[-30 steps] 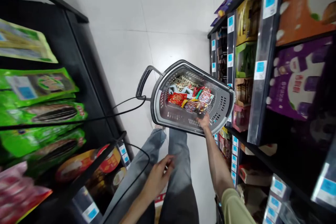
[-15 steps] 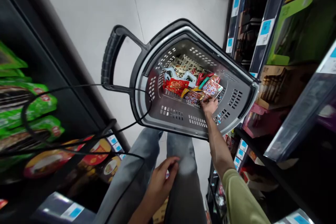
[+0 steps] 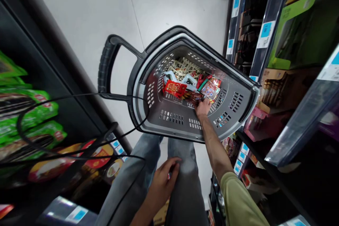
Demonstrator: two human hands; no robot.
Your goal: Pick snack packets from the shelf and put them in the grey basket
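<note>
A grey plastic shopping basket (image 3: 172,116) with a black handle (image 3: 104,65) stands on the floor in front of my legs. Several snack packets lie in it, among them a red packet (image 3: 174,88) and a clear red-and-white packet (image 3: 210,89). My right hand (image 3: 202,107) reaches down into the basket, its fingers closed on a dark snack packet (image 3: 192,96) in the pile. My left hand (image 3: 161,180) rests against my left thigh with its fingers loosely spread and nothing in it.
Black shelves line both sides of a narrow aisle: green and red snack bags (image 3: 39,113) on the left, boxed goods (image 3: 299,31) with blue price tags on the right. A black cable (image 3: 79,97) loops across the left. White floor tiles (image 3: 164,10) lie beyond the basket.
The view has dropped closer to the basket. My right hand has moved from the basket's near rim down into the packets and a little left. My left hand has stayed at my thigh.
</note>
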